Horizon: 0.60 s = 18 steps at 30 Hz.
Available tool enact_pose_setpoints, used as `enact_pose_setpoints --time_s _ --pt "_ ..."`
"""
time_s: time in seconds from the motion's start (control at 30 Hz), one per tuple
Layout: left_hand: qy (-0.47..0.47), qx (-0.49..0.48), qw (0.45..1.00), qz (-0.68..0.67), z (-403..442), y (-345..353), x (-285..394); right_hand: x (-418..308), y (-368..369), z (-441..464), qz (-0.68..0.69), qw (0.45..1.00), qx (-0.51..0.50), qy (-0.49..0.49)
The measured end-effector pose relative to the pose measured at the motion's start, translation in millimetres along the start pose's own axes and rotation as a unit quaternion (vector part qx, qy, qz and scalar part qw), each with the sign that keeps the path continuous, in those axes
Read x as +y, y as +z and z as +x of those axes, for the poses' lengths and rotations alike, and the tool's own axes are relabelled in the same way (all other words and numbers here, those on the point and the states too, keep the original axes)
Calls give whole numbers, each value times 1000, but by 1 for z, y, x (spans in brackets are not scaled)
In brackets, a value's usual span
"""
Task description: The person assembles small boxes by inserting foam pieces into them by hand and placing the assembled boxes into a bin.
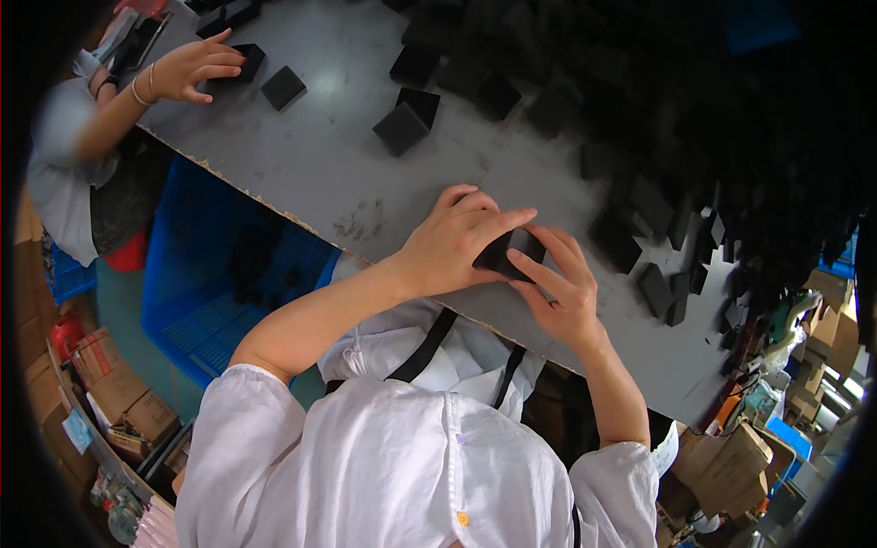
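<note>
Leftmost, well apart from the wearer's fingers: a co-worker's hand (201,71), fingers spread, at a far block (248,62). A crate (183,247) stands lower than the table (338,155), left of the left fingers. A loose block (283,89) and two overlapping blocks (402,130) lie on the table, beyond and to the left of the same fingers.

Left hand (457,239): fingers bent and partly closed, gripping the left side of the held block (496,254). The index finger reaches across its far edge; the thumb side is near its lower edge. Held block: located directly between the two sets of fingers, to the right of the left fingers and to the left of the right fingers, with neither hand clearly nearer. Long axis: cannot be told, as the fingers cover the ends; whether it is one piece or two pressed together is also unclear.

Right hand (566,290): fingers closed around the right side, one fingertip against the near face, thumb just below. Right of these fingers, apart from them: scattered blocks (654,289) on the table, with a dark pile (603,73) beyond
</note>
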<state>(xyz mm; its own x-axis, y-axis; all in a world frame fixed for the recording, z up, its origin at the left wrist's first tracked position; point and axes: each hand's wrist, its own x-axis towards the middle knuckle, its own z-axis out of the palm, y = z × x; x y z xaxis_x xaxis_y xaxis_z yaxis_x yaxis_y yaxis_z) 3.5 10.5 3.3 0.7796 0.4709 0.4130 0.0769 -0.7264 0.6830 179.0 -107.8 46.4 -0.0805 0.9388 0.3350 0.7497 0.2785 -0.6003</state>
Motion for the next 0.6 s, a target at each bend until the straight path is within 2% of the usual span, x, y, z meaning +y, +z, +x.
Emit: enact_pose_setpoints --time_s 0.03,0.17,0.3,0.37,0.5,0.6 --pt "0 3 1000 2 1 -2 1 0 0 -2 13 1000 26 7" --pt "-32 -21 999 -32 0 -2 1 6 -10 -6 12 999 12 35" --pt "-23 -6 1000 -20 1 1 3 3 -7 2 29 999 -28 11" --pt "-22 2 1000 -20 1 1 2 0 0 7 -4 999 -28 -22" --pt "-19 11 999 -26 4 0 3 6 4 1 -14 999 -33 -10" --pt "10 -9 999 30 1 1 4 3 4 -3 -43 999 -23 0"
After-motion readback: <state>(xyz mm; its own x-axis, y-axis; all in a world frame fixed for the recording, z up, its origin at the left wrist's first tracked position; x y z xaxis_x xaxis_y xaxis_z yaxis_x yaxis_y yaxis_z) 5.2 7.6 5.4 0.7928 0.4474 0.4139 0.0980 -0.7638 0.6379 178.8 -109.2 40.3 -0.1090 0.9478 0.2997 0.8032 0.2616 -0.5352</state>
